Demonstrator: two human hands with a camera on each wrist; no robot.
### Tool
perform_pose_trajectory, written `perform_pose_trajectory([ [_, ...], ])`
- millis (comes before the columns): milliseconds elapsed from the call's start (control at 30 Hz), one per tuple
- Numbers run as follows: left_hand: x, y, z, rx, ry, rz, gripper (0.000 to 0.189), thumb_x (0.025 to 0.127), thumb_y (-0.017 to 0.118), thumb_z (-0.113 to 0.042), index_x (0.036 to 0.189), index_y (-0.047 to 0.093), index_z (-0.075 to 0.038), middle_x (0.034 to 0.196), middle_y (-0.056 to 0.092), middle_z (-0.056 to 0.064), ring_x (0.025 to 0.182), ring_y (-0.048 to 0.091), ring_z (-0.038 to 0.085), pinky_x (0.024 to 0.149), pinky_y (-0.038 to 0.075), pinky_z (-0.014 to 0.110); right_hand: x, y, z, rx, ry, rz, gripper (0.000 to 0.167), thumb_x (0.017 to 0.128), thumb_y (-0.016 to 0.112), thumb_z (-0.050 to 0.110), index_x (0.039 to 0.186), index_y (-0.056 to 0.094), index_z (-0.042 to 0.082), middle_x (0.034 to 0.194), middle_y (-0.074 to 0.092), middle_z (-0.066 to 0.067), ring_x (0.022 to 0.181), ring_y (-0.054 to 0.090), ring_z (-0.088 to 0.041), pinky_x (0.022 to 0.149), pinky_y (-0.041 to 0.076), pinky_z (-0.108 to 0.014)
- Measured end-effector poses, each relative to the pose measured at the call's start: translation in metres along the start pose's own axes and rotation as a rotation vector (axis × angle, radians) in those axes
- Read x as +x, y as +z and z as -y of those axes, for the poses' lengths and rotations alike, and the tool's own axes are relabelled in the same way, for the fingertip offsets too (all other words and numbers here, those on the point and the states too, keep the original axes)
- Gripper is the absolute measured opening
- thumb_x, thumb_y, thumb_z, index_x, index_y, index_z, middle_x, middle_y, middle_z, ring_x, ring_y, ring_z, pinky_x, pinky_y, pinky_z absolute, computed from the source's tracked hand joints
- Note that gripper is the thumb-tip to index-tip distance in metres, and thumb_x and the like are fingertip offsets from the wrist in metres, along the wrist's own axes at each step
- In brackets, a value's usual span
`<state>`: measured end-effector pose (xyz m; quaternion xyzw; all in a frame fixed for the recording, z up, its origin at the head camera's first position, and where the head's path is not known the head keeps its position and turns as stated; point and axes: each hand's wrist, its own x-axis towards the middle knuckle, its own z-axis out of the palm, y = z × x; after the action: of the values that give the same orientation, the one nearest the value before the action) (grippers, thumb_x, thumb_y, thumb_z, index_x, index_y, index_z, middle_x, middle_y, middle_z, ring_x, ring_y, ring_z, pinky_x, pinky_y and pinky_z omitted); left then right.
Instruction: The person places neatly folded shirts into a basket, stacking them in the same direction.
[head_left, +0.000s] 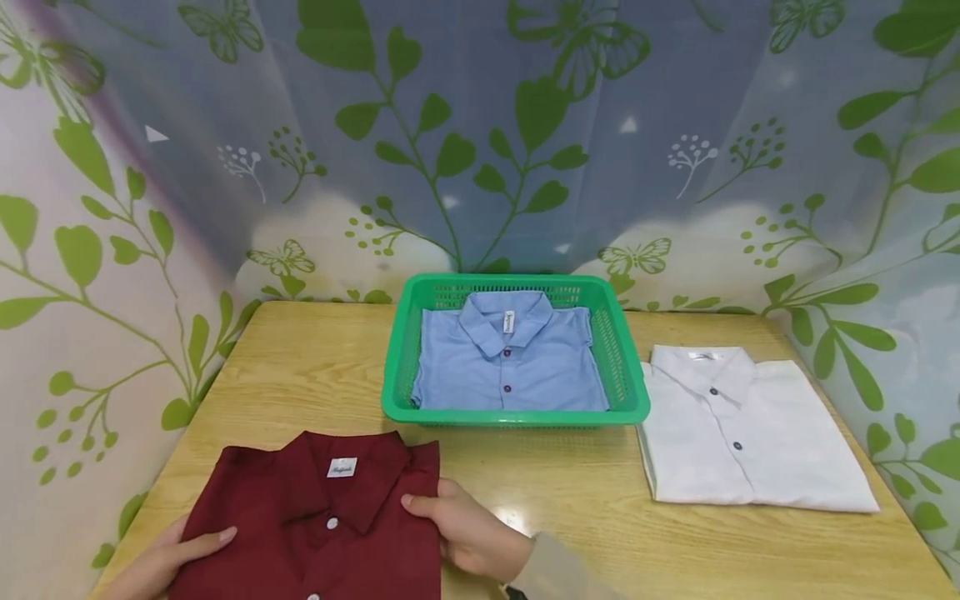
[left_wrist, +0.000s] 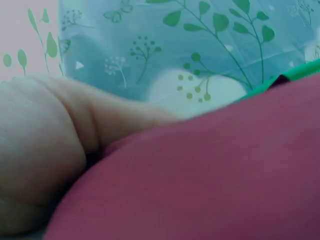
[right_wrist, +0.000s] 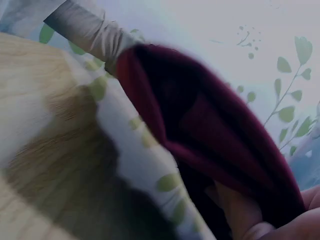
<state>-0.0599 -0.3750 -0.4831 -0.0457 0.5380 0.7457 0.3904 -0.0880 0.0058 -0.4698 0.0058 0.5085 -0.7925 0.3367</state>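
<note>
A folded dark red shirt (head_left: 360,508) with white buttons and a collar label is held between both hands at the front left of the table. My left hand (head_left: 168,558) grips its left side, thumb on top of the cloth and fingers hidden beneath. On the shirt's right edge, my right hand (head_left: 476,529) pinches the fabric with the thumb above. From the right wrist view, the folded layers of the red shirt (right_wrist: 220,130) hang over the wood, fingers under them. Red cloth (left_wrist: 200,180) fills much of the left wrist view beside the left thumb.
A green plastic basket (head_left: 517,418) stands at the back middle with a folded light blue shirt (head_left: 517,367) inside. To its right, a folded white shirt (head_left: 757,433) lies on the wooden table (head_left: 315,358). A leaf-patterned curtain (head_left: 480,150) surrounds the table's back and sides.
</note>
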Motion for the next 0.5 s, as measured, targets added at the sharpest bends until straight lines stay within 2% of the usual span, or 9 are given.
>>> perform_pose_trajectory([
  [133, -0.011, 0.003, -0.005, -0.038, -0.031, 0.083, 0.030, 0.109, 0.030, -0.020, 0.118, 0.058, -0.025, 0.119, 0.063, 0.001, 0.110, 0.062, 0.022, 0.096, 0.049, 0.041, -0.011, 0.002, 0.012, -0.033, -0.005, 0.055, 0.028, 0.100, 0.055, 0.011, 0.123, 0.058, -0.004, 0.112, 0.069, -0.010, 0.101, 0.067, -0.020, 0.086, 0.055, -0.034],
  [367, -0.030, 0.015, -0.014, -0.009, 0.004, 0.040, 0.028, 0.108, 0.033, -0.018, 0.115, 0.059, -0.028, 0.116, 0.063, 0.000, 0.108, 0.062, 0.019, 0.094, 0.050, 0.039, -0.034, 0.006, 0.034, -0.046, -0.006, 0.169, 0.032, 0.101, 0.055, 0.013, 0.128, 0.055, -0.004, 0.118, 0.068, -0.013, 0.105, 0.067, -0.023, 0.087, 0.055, -0.035],
  [500, -0.036, 0.026, -0.023, -0.026, 0.022, 0.101, 0.033, 0.109, 0.029, -0.016, 0.118, 0.060, -0.025, 0.118, 0.064, 0.002, 0.110, 0.063, 0.021, 0.095, 0.050, 0.038, -0.048, 0.006, 0.049, -0.047, -0.014, 0.209, 0.036, 0.101, 0.056, 0.013, 0.132, 0.053, -0.004, 0.121, 0.066, -0.013, 0.108, 0.066, -0.022, 0.090, 0.054, -0.035],
])
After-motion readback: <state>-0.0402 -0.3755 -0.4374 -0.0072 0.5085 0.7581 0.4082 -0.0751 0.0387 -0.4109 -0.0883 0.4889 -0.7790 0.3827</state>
